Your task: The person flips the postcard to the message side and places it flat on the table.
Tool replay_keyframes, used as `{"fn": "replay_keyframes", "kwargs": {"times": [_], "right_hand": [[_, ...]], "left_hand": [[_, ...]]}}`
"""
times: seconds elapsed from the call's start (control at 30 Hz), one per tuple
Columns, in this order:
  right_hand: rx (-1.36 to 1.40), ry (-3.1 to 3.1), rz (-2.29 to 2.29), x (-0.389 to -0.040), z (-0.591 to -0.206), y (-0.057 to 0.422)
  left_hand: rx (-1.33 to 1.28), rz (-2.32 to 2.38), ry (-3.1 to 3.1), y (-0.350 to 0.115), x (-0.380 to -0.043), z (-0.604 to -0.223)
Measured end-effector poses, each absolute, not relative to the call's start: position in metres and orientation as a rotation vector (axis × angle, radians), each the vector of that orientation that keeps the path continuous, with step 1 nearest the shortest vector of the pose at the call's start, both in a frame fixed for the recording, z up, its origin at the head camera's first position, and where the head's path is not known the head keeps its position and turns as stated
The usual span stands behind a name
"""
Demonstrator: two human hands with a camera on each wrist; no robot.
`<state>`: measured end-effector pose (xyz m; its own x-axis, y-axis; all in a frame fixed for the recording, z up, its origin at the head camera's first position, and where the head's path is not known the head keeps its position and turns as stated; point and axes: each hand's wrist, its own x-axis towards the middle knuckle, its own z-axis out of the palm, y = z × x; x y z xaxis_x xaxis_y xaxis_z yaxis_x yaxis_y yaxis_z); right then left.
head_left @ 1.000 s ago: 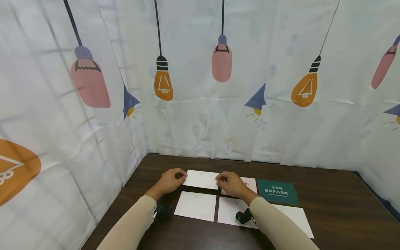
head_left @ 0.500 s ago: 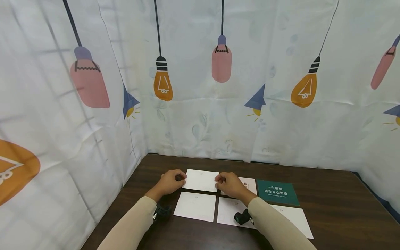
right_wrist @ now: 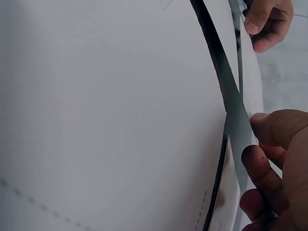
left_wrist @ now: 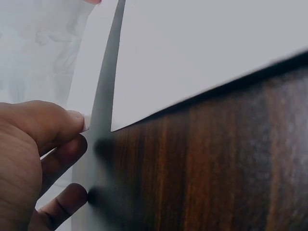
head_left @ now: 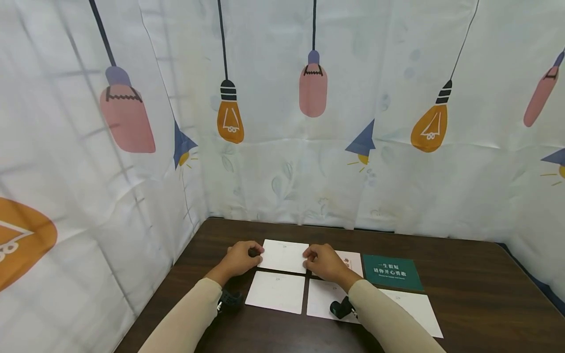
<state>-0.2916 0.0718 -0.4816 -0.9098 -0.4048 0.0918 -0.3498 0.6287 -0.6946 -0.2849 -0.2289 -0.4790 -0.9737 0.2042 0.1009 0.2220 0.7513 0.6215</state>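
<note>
Both hands hold a white card (head_left: 283,255) by its short sides at the back left of the group of cards. My left hand (head_left: 240,258) pinches its left edge, the thumb on a near corner in the left wrist view. On the other side my right hand (head_left: 325,262) pinches the right edge between thumb and finger. A second white card (head_left: 276,292) lies flat just in front, with a narrow gap between them. Partly behind the right hand is a pale card with reddish print (head_left: 354,260).
A green card with white lettering (head_left: 394,272) lies at the back right. Two more white cards, one in the front middle (head_left: 319,298) and one at front right (head_left: 417,308), are partly covered by the right arm. A patterned curtain (head_left: 282,186) encloses the dark wooden table (head_left: 476,284).
The front edge of the held card has shifted slightly toward me, narrowing the gap to the card in front. Both hands keep their pinch and have barely moved.
</note>
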Motion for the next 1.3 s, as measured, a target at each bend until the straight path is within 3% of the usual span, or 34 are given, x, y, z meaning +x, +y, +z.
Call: {"fn": "replay_keyframes", "kwargs": {"times": [1.3], "right_hand": [[-0.663,2.934,-0.895,-0.2899,-0.4792,0.0657]], "left_hand": [[-0.310,-0.957,-2.953,-0.2265,-0.2848,-0.4823]]}}
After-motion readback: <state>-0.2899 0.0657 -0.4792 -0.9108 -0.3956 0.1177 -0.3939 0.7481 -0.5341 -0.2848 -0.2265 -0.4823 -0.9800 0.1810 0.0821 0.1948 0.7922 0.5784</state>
